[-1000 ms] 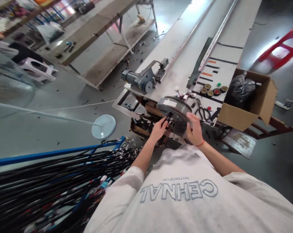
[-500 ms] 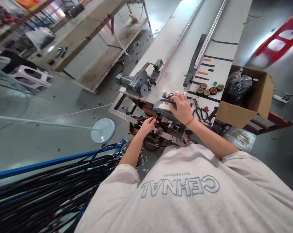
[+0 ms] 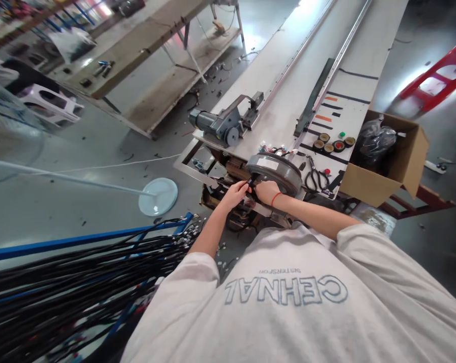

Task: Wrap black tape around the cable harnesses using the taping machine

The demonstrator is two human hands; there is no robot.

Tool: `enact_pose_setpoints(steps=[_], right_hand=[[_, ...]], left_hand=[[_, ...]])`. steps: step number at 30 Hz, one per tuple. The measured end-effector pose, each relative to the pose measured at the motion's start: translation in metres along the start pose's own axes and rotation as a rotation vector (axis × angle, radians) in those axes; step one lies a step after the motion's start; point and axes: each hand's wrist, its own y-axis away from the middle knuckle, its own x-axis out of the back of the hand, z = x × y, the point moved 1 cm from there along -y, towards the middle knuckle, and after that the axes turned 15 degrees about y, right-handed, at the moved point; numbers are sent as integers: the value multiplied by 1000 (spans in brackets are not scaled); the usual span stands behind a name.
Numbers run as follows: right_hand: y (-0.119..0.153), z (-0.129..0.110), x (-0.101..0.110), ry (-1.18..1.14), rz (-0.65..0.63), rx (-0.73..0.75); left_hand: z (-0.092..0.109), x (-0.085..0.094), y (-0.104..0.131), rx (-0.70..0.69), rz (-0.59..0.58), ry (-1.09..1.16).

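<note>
1. Both hands meet at the near edge of the grey hub motor (image 3: 275,171), which lies flat at the near end of the long white bench (image 3: 288,101).
2. Left hand (image 3: 236,193): fingers pinched on a small black cable end (image 3: 251,181) at the motor's near rim.
3. Right hand (image 3: 266,191): curled in beside the left, touching the same black piece; red band on the wrist. Can't tell whether it actually grips or just steadies.
4. Coloured connector leads (image 3: 274,149) sit on the far side of the motor.
5. Black-handled scissors (image 3: 316,177) just right of the motor; row of round caps (image 3: 334,143) beyond them.
6. Open cardboard box (image 3: 387,171) with a black bag inside, at the bench's right.
7. Grey geared motor unit (image 3: 220,123) on the bench's left edge.
8. Bundle of black cables (image 3: 69,282) on a blue rack, lower left, well apart from the hands.
</note>
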Motion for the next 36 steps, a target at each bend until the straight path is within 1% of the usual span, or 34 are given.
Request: enact_pose_setpoints(steps=[2, 4, 6, 7, 8, 10, 12, 13, 14, 15, 17, 20, 22, 23, 25, 26, 27, 28, 30, 32, 33, 34, 35, 36], right_hand=[[12, 7, -2, 61, 47, -114], [25, 13, -6, 61, 141, -216], [34, 15, -10, 13, 265, -266], [36, 15, -11, -14, 327, -261], [36, 15, -12, -37, 380, -227], [35, 13, -10, -84, 449, -51], [33, 13, -7, -101, 472, 188], [31, 15, -5, -88, 474, 277], [30, 17, -4, -59, 476, 328], [29, 21, -3, -18, 475, 340], [23, 26, -4, 68, 440, 290], [12, 25, -5, 152, 300, 192], [12, 19, 0, 151, 248, 182], [17, 17, 5, 116, 269, 218], [37, 13, 19, -31, 388, 328], [51, 13, 26, -125, 461, 367], [67, 15, 34, -215, 526, 379], [83, 19, 41, -288, 570, 365], [108, 33, 51, -380, 625, 266], [119, 54, 54, -445, 689, 56], [118, 67, 53, -484, 713, -83], [113, 80, 51, -533, 707, -222], [104, 92, 48, -595, 666, -344], [92, 104, 45, -670, 587, -420]], left_hand=[[-8, -5, 8, -16, 35, 16], [-19, -12, 17, -29, 54, 11], [-33, -21, 26, -61, 55, -65], [-39, -25, 30, -91, 56, -129], [-45, -29, 32, -124, 60, -198], [-53, -37, 35, -180, 75, -313], [-57, -41, 35, -196, 83, -373], [-57, -43, 35, -199, 85, -389], [-56, -44, 36, -206, 89, -404], [-54, -45, 37, -220, 97, -420], [-51, -47, 42, -257, 137, -484], [-49, -51, 53, -287, 219, -616], [-50, -55, 54, -324, 295, -658], [-51, -58, 51, -376, 336, -665], [-50, -66, 35, -511, 385, -695], [-49, -72, 22, -559, 383, -729], [-46, -78, 6, -569, 362, -773], [-44, -82, -10, -529, 333, -819], [-38, -88, -41, -338, 297, -873], [-34, -89, -61, -171, 291, -867], [-33, -88, -65, -131, 287, -856], [-33, -87, -67, -119, 277, -852], [-33, -85, -65, -128, 257, -854], [-34, -83, -63, -142, 228, -851]])
